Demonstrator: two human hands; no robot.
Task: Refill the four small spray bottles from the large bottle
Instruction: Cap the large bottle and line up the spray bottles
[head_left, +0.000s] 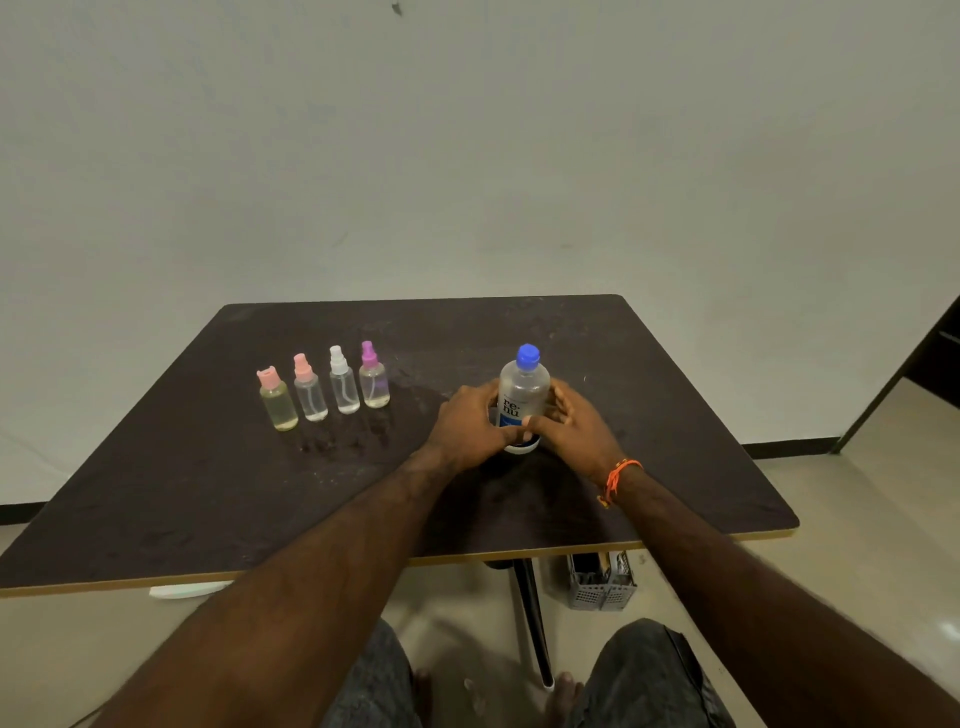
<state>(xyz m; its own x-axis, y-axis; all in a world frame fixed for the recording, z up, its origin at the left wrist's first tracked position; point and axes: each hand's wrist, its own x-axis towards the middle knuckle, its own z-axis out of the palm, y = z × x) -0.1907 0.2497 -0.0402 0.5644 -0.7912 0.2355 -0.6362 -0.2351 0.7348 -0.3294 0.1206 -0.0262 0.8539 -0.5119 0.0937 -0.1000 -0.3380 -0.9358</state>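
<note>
Both hands wrap the upright large bottle (523, 395) on the table (675, 467), left hand (470, 423) and right hand (569, 421) clamped on opposite sides, likely to steady it before uncapping. Its blue cap (528, 356) is on. Left of the hands and slightly beyond, four small spray bottles (324, 387) stand in a row, capped.

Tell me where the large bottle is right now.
In the head view, the large bottle stands upright right of centre on the table, held between both hands, right of the four small spray bottles.

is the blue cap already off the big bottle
No, the blue cap sits on top of the large bottle, which stands upright on the table between both hands.
</note>
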